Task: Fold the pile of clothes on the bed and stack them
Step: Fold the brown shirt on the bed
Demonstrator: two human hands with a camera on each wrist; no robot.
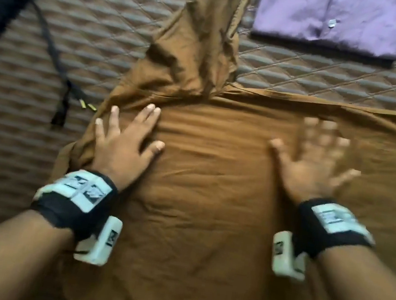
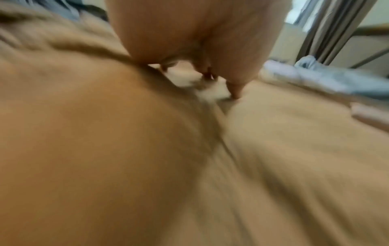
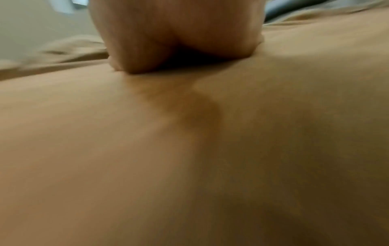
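Head view: left hand, right hand flat, fingers spread, on brown garment

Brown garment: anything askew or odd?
Yes. The brown garment lies mostly flat under both hands, but its sleeve is bunched and twisted toward the purple folded shirt, not laid straight. No damage shows.

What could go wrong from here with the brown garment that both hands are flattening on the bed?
1. The brown garment has a bunched sleeve above the left hand; folding now would likely trap those wrinkles.
2. The right hand is motion-blurred; a fast sweep might drag the cloth askew.
3. The sleeve runs up beside the folded purple shirt; swinging it over could disturb that shirt.
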